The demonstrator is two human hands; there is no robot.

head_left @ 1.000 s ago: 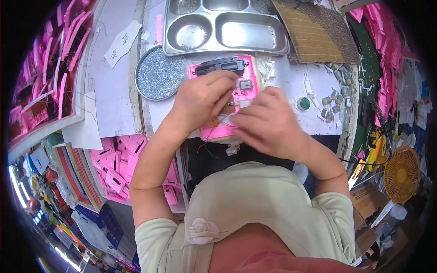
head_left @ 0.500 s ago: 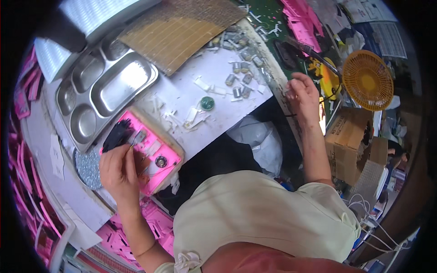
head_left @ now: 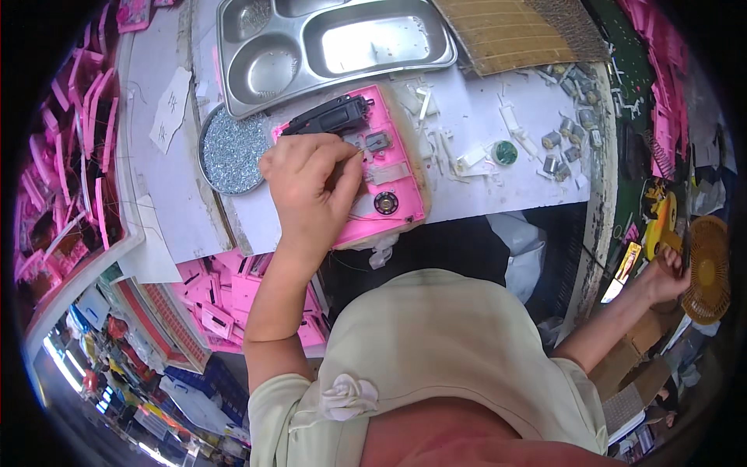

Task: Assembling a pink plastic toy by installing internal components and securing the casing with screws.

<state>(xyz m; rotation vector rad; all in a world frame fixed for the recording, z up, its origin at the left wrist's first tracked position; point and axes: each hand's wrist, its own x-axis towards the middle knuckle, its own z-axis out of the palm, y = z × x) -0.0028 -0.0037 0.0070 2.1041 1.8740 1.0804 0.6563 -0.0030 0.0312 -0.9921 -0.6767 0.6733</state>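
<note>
My left hand (head_left: 307, 187) rests over a pink plastic casing (head_left: 358, 227), thumb and fingertips pinched at its inner parts. What sits in the pinch is too small to make out. Inside the casing lie a long black part (head_left: 331, 117), a small grey motor (head_left: 378, 142), a pale flat piece (head_left: 387, 173) and a round black speaker-like disc (head_left: 386, 203). Out to the far right, my right hand (head_left: 666, 277) has curled fingers beside an orange fan (head_left: 706, 268) and a yellow object (head_left: 660, 222); anything in it is hidden.
A steel compartment tray (head_left: 338, 74) stands behind the casing, with a round dish of small screws (head_left: 233, 152) on the left. White plastic bits, several small motors (head_left: 580, 128) and a green spool-like item (head_left: 504, 152) lie to the right. Pink parts (head_left: 226, 300) fill bins at left and below.
The view has swung, so the bench sits further right and higher. My right hand has moved outward toward the fan and yellow object. My left hand stays pinched at the casing.
</note>
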